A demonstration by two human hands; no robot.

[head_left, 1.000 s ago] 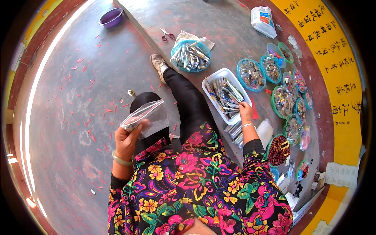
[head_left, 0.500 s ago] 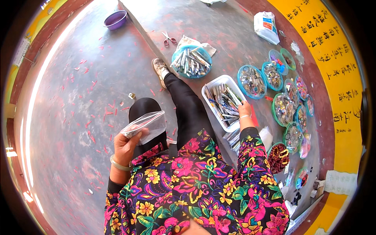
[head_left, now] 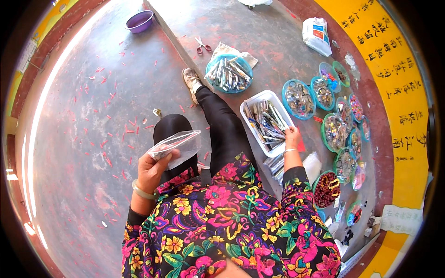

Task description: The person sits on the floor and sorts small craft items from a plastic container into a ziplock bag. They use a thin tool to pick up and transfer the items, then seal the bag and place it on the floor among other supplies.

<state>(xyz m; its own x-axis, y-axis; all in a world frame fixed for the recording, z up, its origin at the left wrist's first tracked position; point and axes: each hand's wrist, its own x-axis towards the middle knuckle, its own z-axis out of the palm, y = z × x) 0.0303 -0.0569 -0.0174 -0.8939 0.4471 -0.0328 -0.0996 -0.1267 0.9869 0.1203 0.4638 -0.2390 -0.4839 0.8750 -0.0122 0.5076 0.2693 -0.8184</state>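
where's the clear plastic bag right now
In the head view the clear plastic bag is left of centre, held up in the left hand over the person's bent knee, well apart from the white tray on the right.

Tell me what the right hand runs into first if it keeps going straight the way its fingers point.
The right hand already sits at the near edge of the white rectangular tray, fingers pointing into it. Straight on, it would likely meet the pile of pens and metal pieces inside first, though depth is hard to judge here.

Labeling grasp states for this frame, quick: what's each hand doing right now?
Left hand: closed on a clear flat plastic bag.
Right hand: at the rim of the white rectangular plastic tray of pens; grip cannot be told.
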